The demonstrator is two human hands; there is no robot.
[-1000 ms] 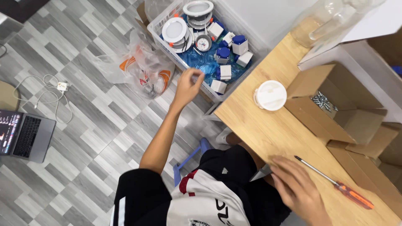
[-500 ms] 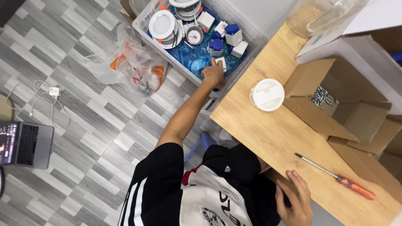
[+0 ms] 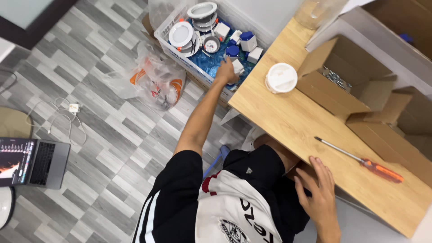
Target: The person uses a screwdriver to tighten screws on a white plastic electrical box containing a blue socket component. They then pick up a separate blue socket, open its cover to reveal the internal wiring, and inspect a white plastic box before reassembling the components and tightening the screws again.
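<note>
Since the earlier frame the left hand (image 3: pixel 226 72) has sunk from the basket's rim into the white basket (image 3: pixel 167 41), fingers now curled on a small white box (image 3: pixel 237 67); whether it is fully gripped cannot be told. Nearest, the right hand (image 3: pixel 318 193) lies open and flat at the wooden table's (image 3: pixel 306 121) edge, near an orange-handled screwdriver (image 3: pixel 360 160). Farther off stand a white round lamp (image 3: pixel 281 77) and open cardboard boxes (image 3: pixel 346 83). The step appears to be picking a part; lifting it clear calls for a firm pinch.

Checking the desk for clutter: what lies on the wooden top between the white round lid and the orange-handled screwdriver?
Head view: nothing. Bare wood runs from the white round lid to the screwdriver; the open cardboard box sits off to the side.
</note>
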